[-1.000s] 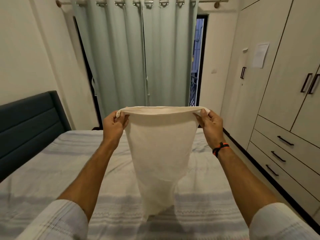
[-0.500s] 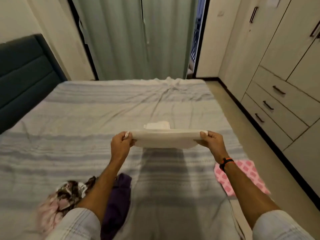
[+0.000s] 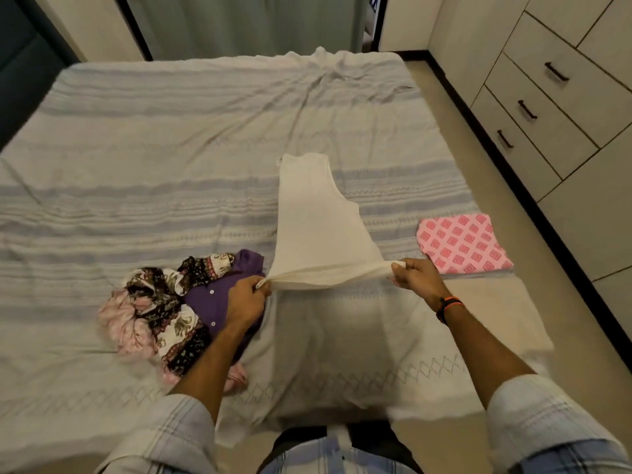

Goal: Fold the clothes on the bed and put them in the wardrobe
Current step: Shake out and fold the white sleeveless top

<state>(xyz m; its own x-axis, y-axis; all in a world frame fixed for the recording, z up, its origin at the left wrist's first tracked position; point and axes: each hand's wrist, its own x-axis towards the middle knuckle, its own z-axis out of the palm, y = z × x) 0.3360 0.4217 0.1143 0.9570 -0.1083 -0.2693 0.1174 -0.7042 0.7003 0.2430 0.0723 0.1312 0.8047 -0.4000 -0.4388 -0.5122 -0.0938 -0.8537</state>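
Note:
A cream sleeveless top [image 3: 316, 220] stretches over the striped bed [image 3: 171, 138], its far end lying on the sheet and its near hem raised. My left hand [image 3: 244, 299] pinches the hem's left corner and my right hand [image 3: 415, 277] pinches the right corner. A folded pink patterned cloth [image 3: 463, 244] lies flat at the bed's right edge. Left of my left forearm sits a crumpled heap: a purple buttoned shirt [image 3: 215, 295] and a dark floral garment [image 3: 164, 302] with pale pink fabric.
The wardrobe [image 3: 547, 97] with its drawers and dark handles runs along the right wall, across a narrow strip of floor. A dark headboard [image 3: 20, 63] is at the far left. Pale curtains [image 3: 239, 22] hang behind the bed.
I have lowered the cream top from chest height down onto the bed, its far end now laid on the sheet. My view has tilted downward, bringing the heap and pink cloth into sight.

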